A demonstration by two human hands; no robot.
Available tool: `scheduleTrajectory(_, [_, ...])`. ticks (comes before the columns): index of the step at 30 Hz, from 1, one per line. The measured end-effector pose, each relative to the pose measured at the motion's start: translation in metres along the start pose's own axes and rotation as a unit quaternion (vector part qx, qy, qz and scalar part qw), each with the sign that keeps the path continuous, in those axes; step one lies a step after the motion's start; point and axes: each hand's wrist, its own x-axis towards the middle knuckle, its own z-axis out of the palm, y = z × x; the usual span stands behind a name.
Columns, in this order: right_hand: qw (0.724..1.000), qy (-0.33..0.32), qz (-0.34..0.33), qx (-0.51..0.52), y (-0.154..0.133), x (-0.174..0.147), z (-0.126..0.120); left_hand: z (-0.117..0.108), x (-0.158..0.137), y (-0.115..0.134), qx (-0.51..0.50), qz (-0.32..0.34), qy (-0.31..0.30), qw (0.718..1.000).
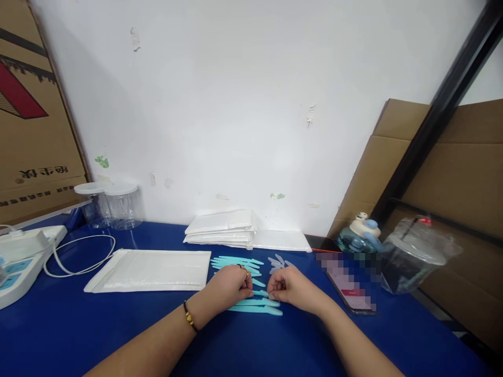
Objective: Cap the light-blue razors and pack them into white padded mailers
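Observation:
Several turquoise eyebrow razors [255, 310] lie side by side on the blue table in front of me. My left hand [232, 283] is above them, thumb and fingers pinched on one eyebrow razor [259, 293] whose end points right. At that end, the fingertips of my right hand [290, 287] are closed together; whether they hold a small cap there is too small to make out. Behind my right hand lie several translucent small covers [278, 261]. More razors [236, 260] spread out beyond my left hand, partly hidden by it.
White padded mailers are stacked [220, 229] by the wall, and another mailer [157, 269] lies left. A phone [349, 285], a glass jar [359, 238] and a bagged cup [411, 256] stand right. Clear lidded jars [123, 207], a white cable [84, 272] and a power strip [29, 262] occupy the left.

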Motion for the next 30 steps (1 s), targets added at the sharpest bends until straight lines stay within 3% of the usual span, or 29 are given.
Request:
scheduleTrajectory(2, [1.0,0.015,-0.004,-0.019,0.002,-0.001,-0.005,0.0,0.0,-0.001,-0.01,0.005,0.001,1.0])
scheduleTrajectory(6, [0.983,0.139,-0.02,-0.121,0.013,-0.001,-0.018,-0.012,-0.004,-0.011,0.021,-0.016,0.044,0.999])
scheduleTrajectory(8, [0.973,0.157,-0.028,-0.169,0.017,0.0,-0.022,-0.02,-0.006,-0.017,0.059,-0.034,0.05,0.996])
scheduleTrajectory(11, [0.966,0.142,-0.023,-0.216,0.018,0.003,-0.02,-0.025,-0.008,-0.021,0.087,-0.042,0.038,0.995])
scheduleTrajectory(21, [0.925,0.148,-0.006,-0.35,0.003,0.014,-0.007,-0.017,-0.007,-0.024,0.043,-0.056,0.036,0.997])
scheduleTrajectory(26, [0.933,0.127,-0.034,-0.336,0.001,0.011,-0.012,-0.019,-0.008,-0.024,0.024,-0.053,0.028,0.998])
scheduleTrajectory(30, [0.962,0.085,-0.056,-0.252,0.002,0.004,-0.016,-0.019,-0.007,-0.023,0.023,-0.058,0.024,0.998])
